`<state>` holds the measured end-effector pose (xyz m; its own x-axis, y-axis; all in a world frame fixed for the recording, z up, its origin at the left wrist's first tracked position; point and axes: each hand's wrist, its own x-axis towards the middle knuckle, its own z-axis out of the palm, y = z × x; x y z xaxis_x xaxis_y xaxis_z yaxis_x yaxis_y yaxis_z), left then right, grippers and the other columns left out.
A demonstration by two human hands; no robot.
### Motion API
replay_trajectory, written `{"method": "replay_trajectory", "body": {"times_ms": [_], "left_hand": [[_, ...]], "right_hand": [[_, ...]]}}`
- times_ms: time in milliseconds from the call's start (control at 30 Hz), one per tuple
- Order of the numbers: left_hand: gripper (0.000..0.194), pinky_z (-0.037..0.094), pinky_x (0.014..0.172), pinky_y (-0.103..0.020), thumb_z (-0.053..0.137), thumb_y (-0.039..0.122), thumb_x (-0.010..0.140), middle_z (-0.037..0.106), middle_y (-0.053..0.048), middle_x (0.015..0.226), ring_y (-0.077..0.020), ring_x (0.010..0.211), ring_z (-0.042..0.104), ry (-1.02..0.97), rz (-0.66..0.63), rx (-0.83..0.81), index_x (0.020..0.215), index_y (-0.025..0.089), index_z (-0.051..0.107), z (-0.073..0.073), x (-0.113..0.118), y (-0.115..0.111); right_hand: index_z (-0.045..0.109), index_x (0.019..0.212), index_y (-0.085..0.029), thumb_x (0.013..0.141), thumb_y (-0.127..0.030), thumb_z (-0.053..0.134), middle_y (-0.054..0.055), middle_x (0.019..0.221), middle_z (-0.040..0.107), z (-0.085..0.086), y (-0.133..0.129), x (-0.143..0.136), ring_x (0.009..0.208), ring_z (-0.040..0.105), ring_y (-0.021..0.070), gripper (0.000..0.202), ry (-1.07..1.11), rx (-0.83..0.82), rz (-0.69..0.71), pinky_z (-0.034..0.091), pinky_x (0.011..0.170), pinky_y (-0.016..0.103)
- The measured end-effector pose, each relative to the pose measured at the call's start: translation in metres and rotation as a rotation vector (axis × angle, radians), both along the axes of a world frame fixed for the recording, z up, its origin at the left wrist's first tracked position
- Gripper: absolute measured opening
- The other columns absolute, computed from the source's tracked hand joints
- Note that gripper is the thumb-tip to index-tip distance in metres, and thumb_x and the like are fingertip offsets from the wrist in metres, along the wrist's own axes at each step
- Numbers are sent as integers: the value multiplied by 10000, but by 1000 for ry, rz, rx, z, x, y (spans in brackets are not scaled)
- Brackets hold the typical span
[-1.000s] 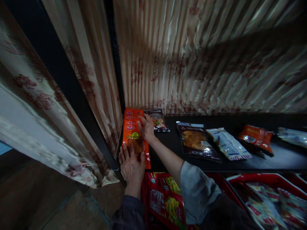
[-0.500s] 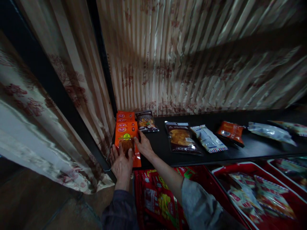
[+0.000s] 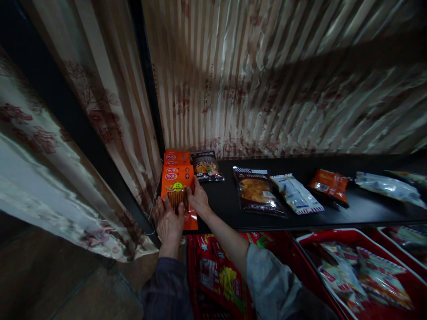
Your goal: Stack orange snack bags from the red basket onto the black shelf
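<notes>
An orange snack packet (image 3: 178, 177) with a clear window lies at the left end of the black shelf, partly on top of more orange packets (image 3: 176, 156) behind it. My left hand (image 3: 169, 224) grips its lower left side, thumb on the front and fingers along the edge. On the opposite edge is my right hand (image 3: 200, 200), its thumb on the front and its other fingers partly hidden at the side. Just behind my right hand, a dark brown chip packet (image 3: 206, 166) lies against the orange packets.
Along the black shelf (image 3: 222, 209) lie a brown packet (image 3: 251, 191), a white packet (image 3: 295, 193), an orange bag (image 3: 330, 184) and a pale bag (image 3: 388, 186). Red bins with snack bags (image 3: 380, 275) stand below. A black post (image 3: 145, 66) and curtains (image 3: 200, 80) border the left and back.
The view has shifted slightly, so the shelf goods appear farther right. Both hands stay on the orange packet, which shows little movement against the shelf.
</notes>
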<state>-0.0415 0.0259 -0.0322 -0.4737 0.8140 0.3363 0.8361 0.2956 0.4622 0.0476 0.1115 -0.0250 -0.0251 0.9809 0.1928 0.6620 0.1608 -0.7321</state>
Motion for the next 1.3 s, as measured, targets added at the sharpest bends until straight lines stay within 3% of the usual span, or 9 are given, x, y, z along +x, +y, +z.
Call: {"method": "replay_trajectory", "body": {"times_ms": [200, 500, 1000, 1300], "left_hand": [[600, 337, 1034, -473, 437, 423, 863, 450, -244, 1366, -332, 1272, 419, 6, -27, -25, 1335, 52, 443, -2, -4, 3], [615, 303, 1061, -477, 449, 423, 856, 434, -238, 1385, -331, 1333, 337, -8, -14, -42, 1349, 55, 429, 2, -3, 4], [597, 299, 1079, -439, 498, 424, 828, 488, -189, 1355, -288, 1310, 383, -63, -57, -35, 1329, 102, 451, 1, -12, 8], [596, 314, 1063, -460, 472, 449, 840, 450, -210, 1379, -307, 1318, 369, -51, -58, -12, 1326, 104, 449, -2, -14, 7]], "right_hand": [[353, 1399, -98, 890, -292, 426, 138, 1315, 538, 5, 0, -1, 1242, 470, 219, 549, -14, -85, -11, 360, 1023, 325], [342, 1398, -64, 887, -285, 435, 161, 1324, 522, 0, -3, -2, 1245, 454, 234, 565, -18, -39, -16, 338, 1035, 336], [359, 1382, -58, 882, -265, 438, 180, 1250, 571, 1, -7, -4, 1187, 506, 243, 547, -55, 7, -56, 379, 993, 361], [352, 1388, -77, 875, -260, 431, 165, 1296, 545, -4, -6, -5, 1200, 492, 251, 551, -34, 52, -45, 374, 1006, 381]]}}
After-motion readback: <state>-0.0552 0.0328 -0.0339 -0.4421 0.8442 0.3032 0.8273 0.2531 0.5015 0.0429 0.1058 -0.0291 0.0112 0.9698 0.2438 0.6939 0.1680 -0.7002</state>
